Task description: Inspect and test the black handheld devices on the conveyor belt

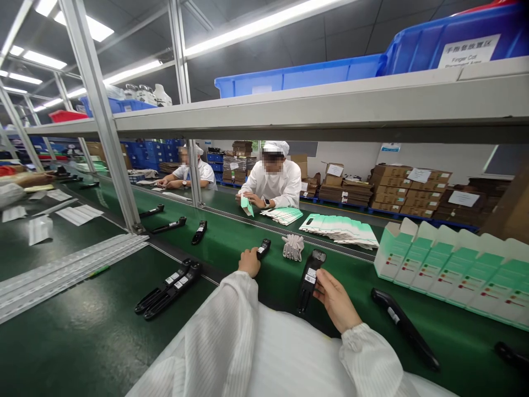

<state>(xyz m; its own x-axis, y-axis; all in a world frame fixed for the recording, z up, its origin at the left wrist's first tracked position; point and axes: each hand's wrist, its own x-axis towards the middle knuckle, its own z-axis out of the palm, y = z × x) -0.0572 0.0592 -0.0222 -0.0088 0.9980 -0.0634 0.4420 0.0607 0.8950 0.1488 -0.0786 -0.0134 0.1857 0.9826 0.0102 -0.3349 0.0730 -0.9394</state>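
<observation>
My right hand (334, 295) pinches a black handheld device (309, 280) by its side, fingers at its white labels, with the device upright over the green belt (231, 237). Further left, my left hand (249, 262) has its fingers curled round the lower part of another black device (263, 249), whose top end sticks out past the fingers. A bundle of white gloves (293, 247) lies between the two devices. Right of my right hand, a black device (405, 328) lies on the belt. Two labelled black devices (169, 289) lie side by side at the left.
Open green-and-white boxes (450, 270) stand in a row at the right. Flat cartons (339, 230) lie across the belt, near a person in white (285, 184) holding one. A metal post (101, 116) rises at the left; a shelf (289, 113) with blue bins (301, 74) runs overhead.
</observation>
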